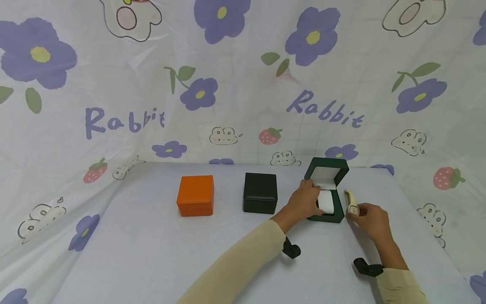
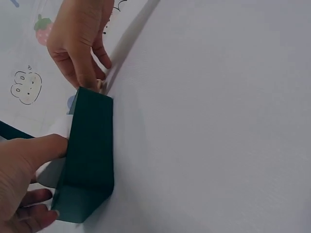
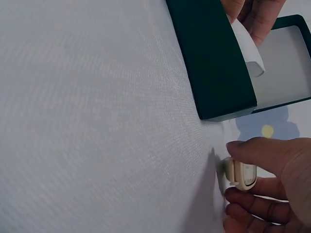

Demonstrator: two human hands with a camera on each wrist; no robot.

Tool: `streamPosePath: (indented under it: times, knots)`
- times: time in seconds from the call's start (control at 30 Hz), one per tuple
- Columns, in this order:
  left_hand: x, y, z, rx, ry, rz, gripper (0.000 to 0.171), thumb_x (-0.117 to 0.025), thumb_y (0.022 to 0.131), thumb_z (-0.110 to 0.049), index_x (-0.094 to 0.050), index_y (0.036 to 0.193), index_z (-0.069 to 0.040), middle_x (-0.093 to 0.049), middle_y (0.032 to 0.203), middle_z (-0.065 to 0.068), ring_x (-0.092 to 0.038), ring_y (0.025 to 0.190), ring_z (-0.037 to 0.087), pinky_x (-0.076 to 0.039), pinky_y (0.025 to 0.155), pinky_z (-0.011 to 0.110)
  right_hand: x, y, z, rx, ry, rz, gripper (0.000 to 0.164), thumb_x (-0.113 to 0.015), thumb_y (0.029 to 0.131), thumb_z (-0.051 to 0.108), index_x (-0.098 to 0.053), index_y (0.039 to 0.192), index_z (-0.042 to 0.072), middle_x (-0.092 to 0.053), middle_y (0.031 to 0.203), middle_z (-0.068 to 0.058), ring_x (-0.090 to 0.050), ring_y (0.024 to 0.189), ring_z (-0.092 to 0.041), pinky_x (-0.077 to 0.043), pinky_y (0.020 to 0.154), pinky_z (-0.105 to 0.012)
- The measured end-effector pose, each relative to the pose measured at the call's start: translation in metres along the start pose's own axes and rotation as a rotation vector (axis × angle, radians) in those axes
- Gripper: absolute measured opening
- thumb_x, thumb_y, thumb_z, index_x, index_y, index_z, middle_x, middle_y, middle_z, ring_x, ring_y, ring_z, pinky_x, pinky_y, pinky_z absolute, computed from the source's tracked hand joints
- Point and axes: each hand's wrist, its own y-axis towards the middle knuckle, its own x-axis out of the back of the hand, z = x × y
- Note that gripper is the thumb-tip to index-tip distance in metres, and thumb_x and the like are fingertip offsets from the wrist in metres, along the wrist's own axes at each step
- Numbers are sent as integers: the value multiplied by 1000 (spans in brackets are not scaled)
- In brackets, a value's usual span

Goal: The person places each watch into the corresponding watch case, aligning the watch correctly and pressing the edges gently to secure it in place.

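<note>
A dark green watch box (image 1: 337, 213) stands with its lid raised at the right of the table, showing a pale lining. Inside it sits a white cushion (image 1: 327, 202), and my left hand (image 1: 300, 202) pinches it between thumb and fingers; the fingertips are partly hidden by the box wall. Just right of the box, my right hand (image 1: 372, 221) pinches a cream-strapped wristwatch (image 1: 351, 202) near its face. The right wrist view shows the watch (image 3: 244, 174) side-on between thumb and fingers, apart from the box.
A black closed box (image 1: 260, 194) stands left of the green one, and an orange closed box (image 1: 195, 196) farther left. A white cloth (image 1: 152, 261) covers the table. Behind hangs a patterned curtain (image 1: 243, 105). Black wrist cameras (image 1: 368, 268) sit on both arms.
</note>
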Motion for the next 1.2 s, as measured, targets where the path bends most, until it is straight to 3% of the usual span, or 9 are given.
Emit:
streamPosePath:
  times: [0.27, 0.43, 0.53, 0.8, 1.0, 1.1, 1.2]
  knots:
    - [-15, -8, 3, -96, 52, -112, 73, -82, 81, -53, -61, 140, -15, -60, 132, 0, -55, 121, 12, -51, 97, 21, 1, -11, 3, 12, 48, -115, 49, -73, 92, 22, -63, 120, -17, -70, 104, -31, -66, 92, -42, -49, 61, -29]
    - [-15, -16, 3, -170, 131, -213, 75, -79, 84, -53, -56, 146, -17, -55, 138, 1, -52, 127, 11, -46, 104, 19, 9, -16, 12, 35, 79, -215, 50, -74, 93, 24, -64, 121, -16, -71, 103, -30, -67, 96, -45, -49, 66, -35]
    - [-14, -20, 3, -215, 115, -279, 74, -79, 85, -49, -55, 147, -15, -54, 139, 3, -52, 127, 12, -44, 105, 16, 14, -19, 18, 28, 111, -273, 50, -75, 93, 24, -64, 124, -13, -71, 105, -30, -66, 102, -46, -51, 72, -40]
    - [0, -27, 4, -218, -179, -343, 79, -85, 83, -38, -50, 150, -12, -49, 144, 4, -59, 120, 10, -47, 97, 11, 28, -24, 38, -14, 251, -370, 47, -78, 91, 24, -67, 131, 1, -73, 115, -19, -65, 118, -37, -42, 79, -11]
    - [18, -40, 8, -243, -448, -377, 80, -88, 81, -26, -50, 149, -7, -47, 143, 8, -55, 129, 12, -42, 103, 10, 38, -32, 57, -11, 296, -371, 49, -78, 91, 26, -66, 135, 7, -71, 125, -13, -67, 117, -32, -47, 83, -8]
    - [26, -48, 12, -241, -544, -390, 79, -88, 81, -22, -51, 149, -6, -47, 142, 8, -56, 126, 12, -44, 100, 9, 43, -37, 68, 19, 314, -374, 50, -78, 91, 25, -66, 136, 8, -70, 126, -12, -68, 110, -15, -49, 86, -10]
    - [34, -56, 18, -227, -649, -393, 78, -89, 80, -18, -52, 148, -5, -47, 141, 9, -57, 122, 14, -50, 95, 12, 46, -41, 81, 41, 342, -370, 50, -79, 91, 24, -65, 136, 8, -69, 127, -12, -61, 101, 5, -51, 89, -11]
